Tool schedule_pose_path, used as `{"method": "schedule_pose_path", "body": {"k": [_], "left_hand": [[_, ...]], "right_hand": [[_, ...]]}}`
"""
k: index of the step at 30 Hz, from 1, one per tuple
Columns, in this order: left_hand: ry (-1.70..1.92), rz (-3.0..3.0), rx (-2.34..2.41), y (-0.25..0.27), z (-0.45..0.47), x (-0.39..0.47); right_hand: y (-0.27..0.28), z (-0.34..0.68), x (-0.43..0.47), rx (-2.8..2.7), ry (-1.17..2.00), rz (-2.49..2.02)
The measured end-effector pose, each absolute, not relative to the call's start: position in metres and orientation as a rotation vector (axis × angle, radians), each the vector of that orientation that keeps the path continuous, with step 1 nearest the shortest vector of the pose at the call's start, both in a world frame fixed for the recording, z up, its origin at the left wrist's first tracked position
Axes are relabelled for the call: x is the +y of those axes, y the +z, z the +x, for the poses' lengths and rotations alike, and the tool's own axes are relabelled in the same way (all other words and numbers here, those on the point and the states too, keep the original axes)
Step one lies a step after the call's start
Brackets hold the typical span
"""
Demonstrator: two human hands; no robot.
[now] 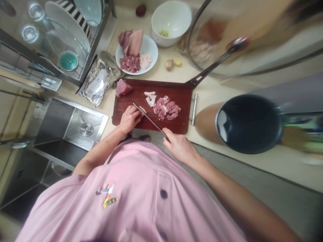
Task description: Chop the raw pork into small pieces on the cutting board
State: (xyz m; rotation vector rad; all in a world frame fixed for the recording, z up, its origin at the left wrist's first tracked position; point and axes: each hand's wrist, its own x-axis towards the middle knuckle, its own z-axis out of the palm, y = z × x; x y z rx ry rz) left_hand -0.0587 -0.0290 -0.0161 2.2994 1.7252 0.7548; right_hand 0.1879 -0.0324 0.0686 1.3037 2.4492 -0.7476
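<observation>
My right hand point(178, 143) is closed around the handle of a kitchen knife point(148, 117), whose blade reaches up and left over the dark red cutting board point(174, 90). Close to the blade, my left hand point(130, 118) presses a small piece of meat point(142, 110) on the board with bent fingers. Right of the blade lies a heap of cut pink meat point(166, 108), with white fat pieces point(150, 98) beside it. A larger chunk of raw meat point(123, 88) sits at the board's upper left corner.
Behind the board stand a plate of meat point(149, 70) and a white bowl point(171, 23). Ginger point(170, 64) lies nearby. A ladle point(222, 57) slants beyond the board's upper right corner. The sink point(83, 124) is at left, a dark pot point(249, 124) at right.
</observation>
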Motion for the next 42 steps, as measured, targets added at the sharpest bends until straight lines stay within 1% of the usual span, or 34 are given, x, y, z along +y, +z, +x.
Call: {"method": "schedule_pose_path", "body": {"k": [7,12,16,20,24,28,36,42], "left_hand": [[0.727,2.289,1.751,-0.018,-0.058,-0.029],[0.767,2.306,1.743,-0.024,-0.058,-0.032],[0.876,2.319,1.712,-0.029,-0.057,-0.035],[0.898,2.301,1.673,-0.027,-0.056,-0.035],[0.848,2.296,1.701,-0.023,-0.056,-0.033],[0.796,2.318,1.703,-0.020,-0.055,-0.032],[0.808,2.307,1.720,-0.017,-0.059,-0.033],[0.799,2.311,1.781,-0.022,-0.057,-0.035]], "right_hand": [[0.053,0.151,-0.015,2.420,-0.680,1.344],[0.049,0.171,-0.025,2.386,-0.744,1.333],[0.052,0.173,-0.016,2.373,-0.822,1.410],[0.062,0.171,-0.012,2.423,-0.774,1.468],[0.070,0.186,-0.025,2.492,-0.798,1.340],[0.071,0.198,-0.030,2.444,-0.805,1.271],[0.060,0.142,-0.004,2.398,-0.736,1.283],[0.053,0.161,-0.012,2.398,-0.752,1.266]]}}
